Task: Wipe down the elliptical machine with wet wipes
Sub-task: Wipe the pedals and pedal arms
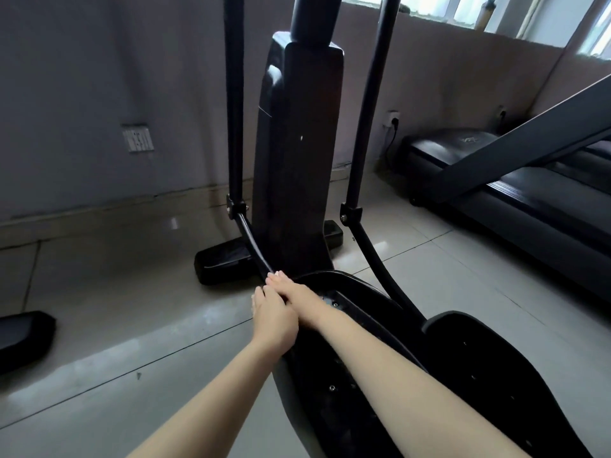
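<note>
Both hands meet at the front tip of the left pedal [314, 408] of the elliptical machine [297, 143], where the lower link bar [254, 246] joins it. My right hand [299, 299] reaches forward, fingertips [275, 276] on the bar. My left hand [274, 320] is pressed against its side, fingers bent down over the pedal's edge. I cannot tell whether either hand pinches anything. The machine stands on the tiled floor [115, 325] near the back wall [99, 94], its base foot [221, 262] just ahead of my hands. A treadmill [529, 193] sits toward the floor's right edge.
</note>
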